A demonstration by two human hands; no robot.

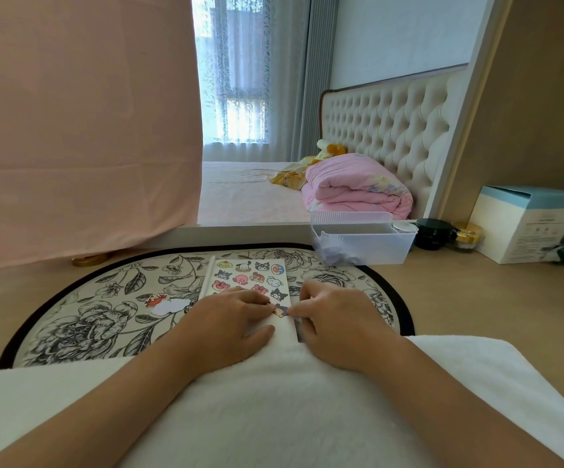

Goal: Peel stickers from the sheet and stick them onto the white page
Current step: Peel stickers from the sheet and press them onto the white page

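Note:
A white page (285,332) lies on a flowered round mat, with several cartoon stickers (250,276) stuck over its far half. My left hand (236,322) rests on the page's near left part, its fingertips pinching a small dark cartoon sticker (280,311). My right hand (328,319) meets it from the right and pinches the same sticker with thumb and forefinger. Left of the page lie a loose red sticker (153,299) and a white backing scrap (171,306). My hands hide the page's near edge.
The round mat (105,309) sits on a wooden desk. A clear plastic bin (361,243) stands behind the page to the right, then dark and gold jars (449,234) and a white-blue box (527,224). A white towel (274,410) covers the near edge. Pink cloth (81,130) hangs at left.

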